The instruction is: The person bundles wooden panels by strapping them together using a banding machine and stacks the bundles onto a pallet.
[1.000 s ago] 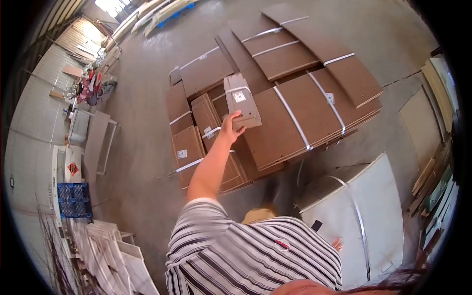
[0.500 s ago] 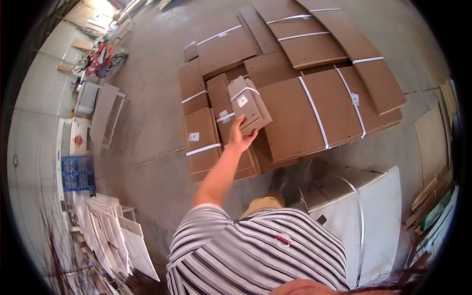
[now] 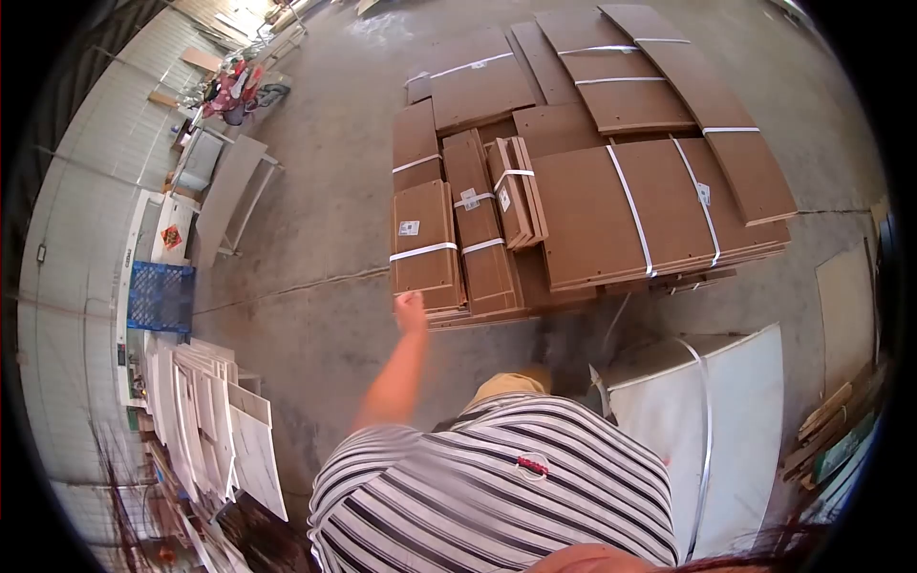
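Note:
My left hand (image 3: 411, 311) is closed, with curled fingers and nothing visible in them, at the front edge of the strapped brown panels (image 3: 422, 215) on the left of the pile. Whether it touches them I cannot tell. A narrow strapped bundle (image 3: 516, 191) with a white label rests between a long strapped stack (image 3: 480, 215) and the large wide panels (image 3: 592, 215), its board edges showing. My right hand is not visible beyond the striped shirt.
More brown panels (image 3: 482, 76) lie strapped farther back. At the lower right stands a large white panel (image 3: 726, 420) with a strap. To the left are a blue plastic pallet (image 3: 160, 296), leaning white boards (image 3: 215, 411) and a grey table (image 3: 229, 191). Wood scraps (image 3: 826, 420) lie at the right.
My left hand has let go of the narrow bundle and moved left and towards me. The bundle has turned partly onto its side and rests among the stacks. The view has shifted.

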Demonstrator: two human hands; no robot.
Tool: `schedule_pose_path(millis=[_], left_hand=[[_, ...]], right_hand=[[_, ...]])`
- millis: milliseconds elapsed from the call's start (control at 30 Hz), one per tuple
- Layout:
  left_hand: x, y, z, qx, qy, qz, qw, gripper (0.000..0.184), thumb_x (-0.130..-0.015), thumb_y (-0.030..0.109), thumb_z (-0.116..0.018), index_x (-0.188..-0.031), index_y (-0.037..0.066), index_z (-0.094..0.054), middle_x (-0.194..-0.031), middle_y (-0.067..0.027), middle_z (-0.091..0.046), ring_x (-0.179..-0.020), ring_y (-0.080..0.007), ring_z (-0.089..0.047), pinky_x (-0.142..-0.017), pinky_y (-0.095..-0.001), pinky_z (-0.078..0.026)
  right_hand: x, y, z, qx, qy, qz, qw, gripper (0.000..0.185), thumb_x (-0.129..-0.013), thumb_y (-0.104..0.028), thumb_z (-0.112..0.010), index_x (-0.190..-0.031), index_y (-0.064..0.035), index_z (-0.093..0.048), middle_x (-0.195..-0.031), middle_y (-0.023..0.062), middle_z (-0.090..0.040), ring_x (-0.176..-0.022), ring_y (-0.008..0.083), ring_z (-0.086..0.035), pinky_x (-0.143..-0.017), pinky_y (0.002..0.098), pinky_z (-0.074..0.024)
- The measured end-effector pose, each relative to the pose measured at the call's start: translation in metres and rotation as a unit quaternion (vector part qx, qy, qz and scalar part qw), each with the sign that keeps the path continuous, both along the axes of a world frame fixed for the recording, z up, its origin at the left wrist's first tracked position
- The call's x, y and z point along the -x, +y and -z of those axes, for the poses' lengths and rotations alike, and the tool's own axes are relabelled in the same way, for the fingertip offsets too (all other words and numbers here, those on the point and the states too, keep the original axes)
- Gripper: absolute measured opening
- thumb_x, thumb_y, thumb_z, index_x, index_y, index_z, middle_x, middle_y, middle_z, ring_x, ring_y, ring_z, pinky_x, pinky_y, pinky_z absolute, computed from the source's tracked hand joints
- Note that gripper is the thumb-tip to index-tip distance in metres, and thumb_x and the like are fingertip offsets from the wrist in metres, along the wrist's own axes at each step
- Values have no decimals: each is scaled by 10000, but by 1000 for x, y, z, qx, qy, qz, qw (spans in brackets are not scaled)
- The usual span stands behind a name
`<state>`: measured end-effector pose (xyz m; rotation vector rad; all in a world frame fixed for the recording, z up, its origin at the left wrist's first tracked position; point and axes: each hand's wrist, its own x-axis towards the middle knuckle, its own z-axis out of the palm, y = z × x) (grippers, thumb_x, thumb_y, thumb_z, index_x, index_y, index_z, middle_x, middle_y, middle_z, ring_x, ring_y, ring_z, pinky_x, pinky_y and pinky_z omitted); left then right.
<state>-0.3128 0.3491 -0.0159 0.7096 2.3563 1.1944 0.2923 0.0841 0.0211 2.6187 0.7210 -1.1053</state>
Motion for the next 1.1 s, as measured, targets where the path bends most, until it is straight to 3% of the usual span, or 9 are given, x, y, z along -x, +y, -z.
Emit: schedule_pose_path(millis=[67, 133, 267, 367, 567, 667, 800, 933, 1100], left_hand=[[58, -14, 37, 19, 56, -51, 997, 257, -812, 251, -591, -949, 39, -546, -724, -22, -551, -601, -104, -513, -503, -253, -441], [97, -22, 32, 58, 4, -65, 996, 269, -823, 275, -580, -955, 44, -545, -720, -22, -546, -598, -109, -511, -503, -259, -440], [129, -23, 6, 86, -167, -22, 982, 370, -857, 394, -548, -1018, 62, -521, -785, -37, -542, -662, -128, -513, -572, -278, -433], [168, -2, 43, 14, -267, 23, 963, 445, -867, 472, -526, -1077, 82, -487, -915, -53, -547, -762, -150, -507, -674, -285, -417], [111, 79, -41, 134, -361, 67, 920, 533, -898, 529, -428, -1231, 112, -437, -1129, -52, -543, -948, -216, -537, -822, -341, -439], [113, 102, -7, 17, -480, 145, 865, 655, -886, 615, -328, -1300, 113, -399, -1219, -69, -529, -1118, -239, -499, -886, -408, -437], [126, 121, -5, 67, -549, 156, 819, 753, -850, 667, -327, -1311, 76, -410, -1288, -88, -478, -1141, -242, -487, -931, -414, -419], [128, 129, 10, 55, -460, 125, 878, 812, -845, 676, -342, -1340, 32, -362, -1313, -129, -447, -1165, -260, -466, -938, -399, -409], [128, 125, 16, 48, -471, 117, 873, 784, -858, 656, -341, -1335, 34, -366, -1290, -143, -460, -1144, -261, -481, -939, -377, -413]], right_hand=[[6, 23, -30, 3, 1, 3, 1000, 715, -765, -376, -618, -1288, 37, -359, -1157, 348, -481, -1096, 453, -474, -947, 484, -374], [-13, 29, -4, -240, -120, -93, 959, 443, -837, -286, -548, -1131, 43, -507, -1076, 282, -565, -1006, 403, -554, -846, 467, -448], [70, 175, -106, -436, 34, -19, 899, 386, -837, -161, -564, -1166, 26, -486, -1059, 220, -586, -971, 262, -595, -833, 342, -470], [140, 264, -85, -548, 257, 1, 796, 480, -806, -190, -652, -1200, 9, -463, -1114, 175, -563, -998, 209, -568, -856, 301, -455], [281, 437, -30, -503, 156, -282, 802, 862, -719, -381, -707, -1325, 67, -287, -1307, 256, -381, -1231, 380, -353, -1038, 414, -286], [333, 495, -12, -468, 144, -269, 829, 948, -686, -412, -724, -1355, 54, -238, -1335, 233, -358, -1233, 373, -345, -1038, 413, -288], [363, 506, -6, -432, 33, -288, 854, 947, -645, -401, -745, -1341, 45, -284, -1289, 205, -411, -1156, 377, -396, -1002, 426, -326], [363, 505, 5, -487, 6, -297, 822, 892, -621, -368, -751, -1311, 36, -356, -1211, 198, -473, -1068, 367, -437, -942, 428, -365], [362, 501, -9, -467, 36, -290, 835, 891, -616, -359, -748, -1318, 27, -358, -1154, 202, -512, -999, 356, -466, -904, 418, -379]])
